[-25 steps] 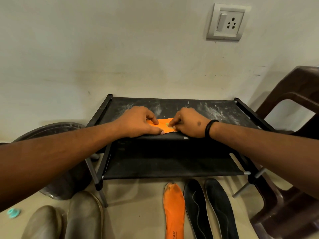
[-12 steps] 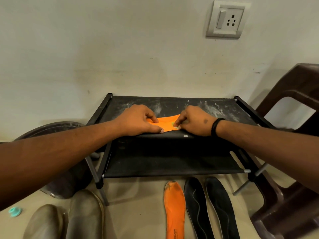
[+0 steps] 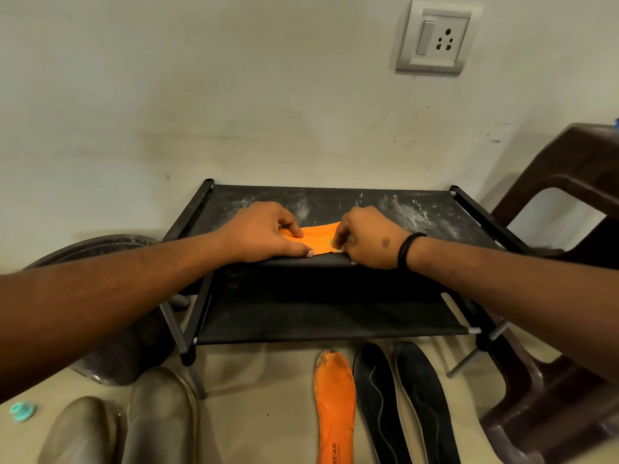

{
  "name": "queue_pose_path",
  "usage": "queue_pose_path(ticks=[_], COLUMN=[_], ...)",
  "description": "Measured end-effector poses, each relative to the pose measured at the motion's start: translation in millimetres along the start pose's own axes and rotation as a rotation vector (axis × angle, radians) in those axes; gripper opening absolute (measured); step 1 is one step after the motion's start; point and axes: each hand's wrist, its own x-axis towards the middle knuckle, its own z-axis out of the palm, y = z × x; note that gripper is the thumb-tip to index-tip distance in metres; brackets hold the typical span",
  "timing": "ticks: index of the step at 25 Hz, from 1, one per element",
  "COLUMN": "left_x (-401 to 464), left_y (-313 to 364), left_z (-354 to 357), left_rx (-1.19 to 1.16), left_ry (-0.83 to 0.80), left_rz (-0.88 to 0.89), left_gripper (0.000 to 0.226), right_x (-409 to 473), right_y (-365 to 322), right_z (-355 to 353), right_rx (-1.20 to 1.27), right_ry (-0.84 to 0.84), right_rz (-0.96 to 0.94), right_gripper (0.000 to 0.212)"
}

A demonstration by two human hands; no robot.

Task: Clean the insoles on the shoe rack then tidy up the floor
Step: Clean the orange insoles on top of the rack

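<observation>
My right hand (image 3: 370,239) has slid rightward along the orange insole (image 3: 318,237) on the shoe rack (image 3: 335,316)'s top shelf. My left hand (image 3: 264,234) presses its other end flat; my right fingers pinch a small pale-green scrubber against it.

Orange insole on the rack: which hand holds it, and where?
Left hand presses the orange insole flat at its left end. Right hand pinches something small and pale at its right end.

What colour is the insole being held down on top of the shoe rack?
Bright orange: the insole on the shoe rack, seen in the head view.
</observation>
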Motion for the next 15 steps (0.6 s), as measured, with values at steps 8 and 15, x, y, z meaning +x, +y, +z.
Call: queue_pose_path(ticks=[8,15], left_x=[0,0], left_y=[1,2], left_z=[0,0], left_rx=[-0.004,0.007], left_ry=[0.006,0.004], left_rz=[-0.009,-0.004], left_gripper=[0.046,0.043], right_x=[9,6], right_y=[25,2], right_z=[-11,-3], right_rx=[-0.221,-0.009], right_ry=[0.055,0.0], right_rz=[0.184,0.061], right_gripper=[0.024,0.025])
